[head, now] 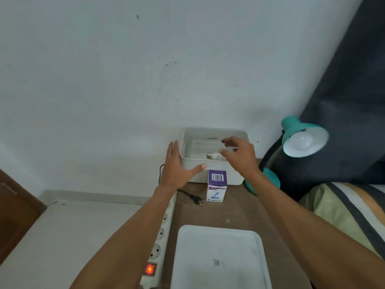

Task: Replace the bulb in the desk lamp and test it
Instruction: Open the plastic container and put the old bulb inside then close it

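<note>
Both hands open: left hand (177, 165) touches box (216, 176).

You see a teal desk lamp (300, 140) at the desk's far right corner, white bulb (302, 141) fitted; a spare bulb (214, 156) lies sideways in the white bin (216, 174).

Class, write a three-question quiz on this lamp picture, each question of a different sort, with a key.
1. True or false: the plug sits in the power strip.
2. Where does the loose bulb lie? A) in the bin B) on the lid C) on the carton
3. Fill in: the lamp shade holds a ____.

Key: 1 false; 2 A; 3 bulb.
</note>
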